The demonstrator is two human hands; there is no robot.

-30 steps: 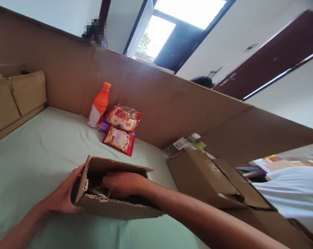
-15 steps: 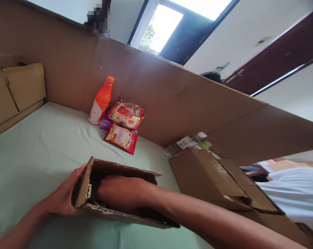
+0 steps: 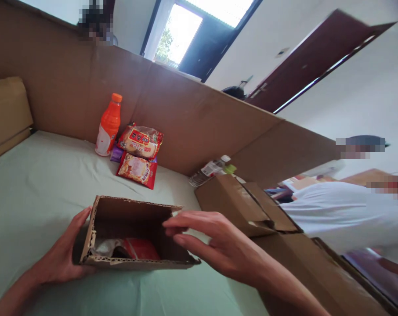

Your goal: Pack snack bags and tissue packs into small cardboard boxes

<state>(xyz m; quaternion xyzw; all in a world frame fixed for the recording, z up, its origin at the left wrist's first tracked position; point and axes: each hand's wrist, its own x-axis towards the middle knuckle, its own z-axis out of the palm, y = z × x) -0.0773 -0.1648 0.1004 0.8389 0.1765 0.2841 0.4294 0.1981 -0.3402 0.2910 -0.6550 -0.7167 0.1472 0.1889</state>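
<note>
An open-topped cardboard box (image 3: 136, 206) stands in front of me on the pale green cloth. My left hand (image 3: 65, 252) grips its left end, thumb and fingers spread round the outside. Inside, at the bottom, lie a red packet (image 3: 141, 249) and something whitish and shiny (image 3: 105, 247) that I cannot make out. My right hand (image 3: 199, 237) is at the box's right end, fingers bent over the rim, thumb apart from them. I see nothing in it; whether it touches the rim I cannot tell.
Beyond the box are an orange bottle (image 3: 109, 125), a red-and-clear snack bag (image 3: 141, 141) and a red packet (image 3: 137, 170), near a cardboard wall (image 3: 192, 118). Clear bottle (image 3: 207, 171) lies behind cardboard boxes (image 3: 225, 197) on the right. A person in a white shirt (image 3: 334, 206) is beyond.
My right hand has come up out of the box to its right end, uncovering the contents. My left hand still holds the left end. The view has shifted to the right.
</note>
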